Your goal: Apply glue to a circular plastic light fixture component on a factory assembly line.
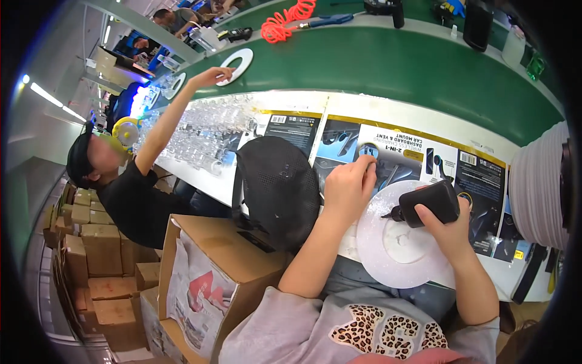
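The right hand (445,227) is closed around a black bottle (431,203), its nozzle at 9 o'clock touching a white disc (397,249) on the bench (388,115). The left hand (348,188) is curled at the disc's 11 o'clock edge; I cannot tell if it pinches something. A hard squeeze could spill liquid over the disc, and the disc may slide. What the left fingertips hold is hidden, and the nozzle tip is too small to see well.

Your left side is blocked by the black mesh cap (277,191) and the open cardboard box (221,267) just below it. On your right stands the white stack of discs (536,191). Beyond your hands, the green belt (388,70) lies open
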Available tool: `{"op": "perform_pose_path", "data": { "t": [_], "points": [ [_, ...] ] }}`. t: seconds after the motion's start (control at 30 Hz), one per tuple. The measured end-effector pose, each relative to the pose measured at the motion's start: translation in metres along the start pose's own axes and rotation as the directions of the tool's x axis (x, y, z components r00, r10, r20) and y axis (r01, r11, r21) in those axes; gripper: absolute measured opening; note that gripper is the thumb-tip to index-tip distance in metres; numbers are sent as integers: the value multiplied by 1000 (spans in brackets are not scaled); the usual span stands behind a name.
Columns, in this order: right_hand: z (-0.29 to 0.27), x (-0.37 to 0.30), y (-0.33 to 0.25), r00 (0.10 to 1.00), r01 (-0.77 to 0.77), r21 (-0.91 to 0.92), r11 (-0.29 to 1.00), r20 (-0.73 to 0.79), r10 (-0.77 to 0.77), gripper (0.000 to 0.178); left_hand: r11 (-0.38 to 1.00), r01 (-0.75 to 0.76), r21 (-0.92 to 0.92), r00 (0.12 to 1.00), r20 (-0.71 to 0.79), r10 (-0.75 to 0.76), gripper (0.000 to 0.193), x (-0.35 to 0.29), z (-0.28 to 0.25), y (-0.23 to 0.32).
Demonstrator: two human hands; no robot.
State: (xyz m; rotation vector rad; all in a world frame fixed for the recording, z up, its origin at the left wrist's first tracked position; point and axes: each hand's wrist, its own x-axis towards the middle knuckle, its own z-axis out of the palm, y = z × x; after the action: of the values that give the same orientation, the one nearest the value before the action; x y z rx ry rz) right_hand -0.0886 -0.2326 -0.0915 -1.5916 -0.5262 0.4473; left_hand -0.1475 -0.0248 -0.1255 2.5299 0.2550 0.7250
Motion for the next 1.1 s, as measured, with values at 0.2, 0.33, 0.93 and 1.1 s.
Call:
{"op": "perform_pose_path", "data": {
  "t": [0.2, 0.33, 0.93, 1.1],
  "points": [
    [-1, 0, -2, 997, -44, -14, 999, -57, 44, 21, 999, 35, -10, 999, -13, -35, 7, -2, 1, 2],
    [-5, 3, -3, 990, -123, -6, 992, -77, 122, 21, 997, 74, -31, 997, 8, -74, 9, -1, 3, 1],
    [-18, 13, 3, 960, -180, 362, 915, -139, 244, 26, 990, 136, -26, 987, -80, -137, 8, 12, -30, 14],
    [-17, 9, -4, 975, -142, 347, 927, -114, 191, 26, 983, 170, -64, 979, -99, -175, 10, 17, -39, 12]
  ]
}}
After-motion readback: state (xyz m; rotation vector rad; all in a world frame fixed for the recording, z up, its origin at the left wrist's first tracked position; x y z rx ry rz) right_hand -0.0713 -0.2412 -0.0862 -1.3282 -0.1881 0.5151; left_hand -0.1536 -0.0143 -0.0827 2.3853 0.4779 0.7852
